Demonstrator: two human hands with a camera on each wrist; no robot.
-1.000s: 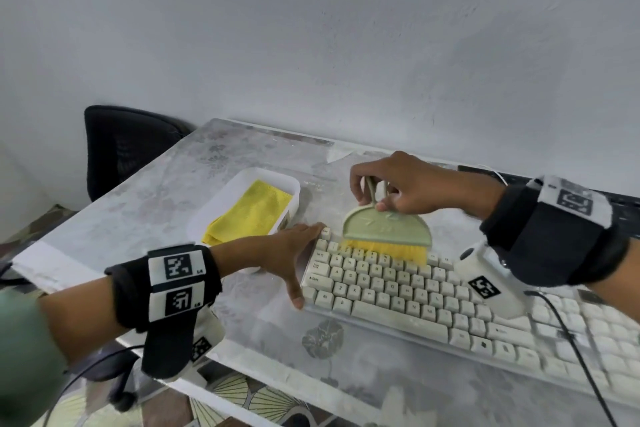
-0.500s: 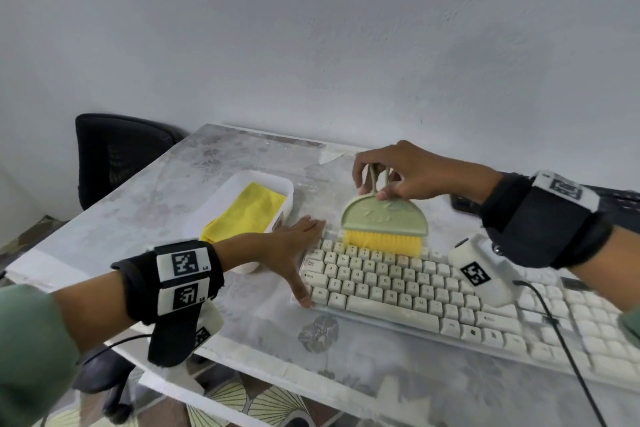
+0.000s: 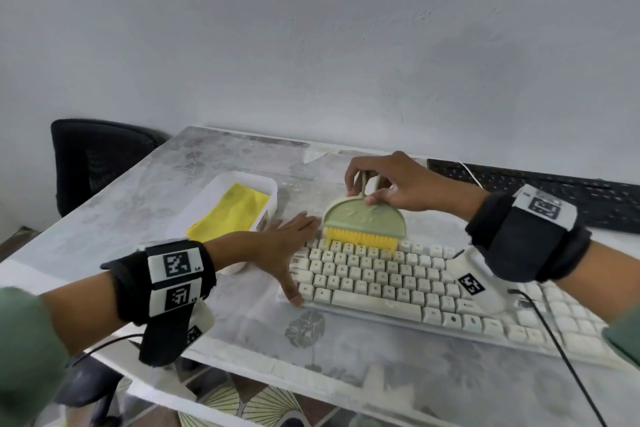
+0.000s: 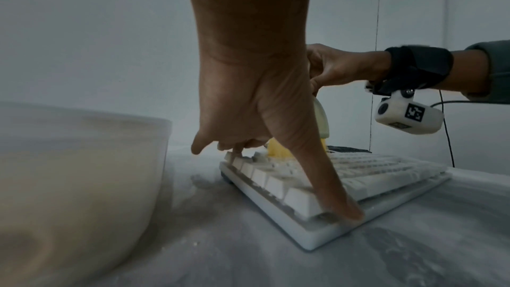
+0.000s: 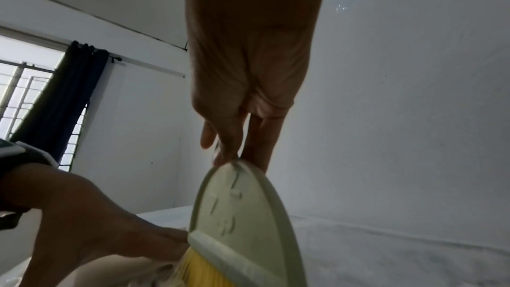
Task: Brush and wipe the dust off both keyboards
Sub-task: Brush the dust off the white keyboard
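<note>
Brush [image 3: 364, 221] upright, bristles down on kbd [image 3: 398, 284]

This looks to me like a plain room in a home used as a small office. I see a bare white wall [image 3: 311, 45] behind a desk [image 3: 173, 166] with a marbled grey top. A black mesh chair [image 3: 93, 156] stands at its far left end. Two keyboards lie on the desk, a white keyboard [image 3: 398, 281] near me and a black keyboard [image 3: 536, 191] against the wall. From my right wrist view I see a barred window [image 5: 24, 99] with a dark curtain [image 5: 69, 95] on a rod. Patterned floor tiles [image 3: 242, 406] show under the desk's edge.
</note>
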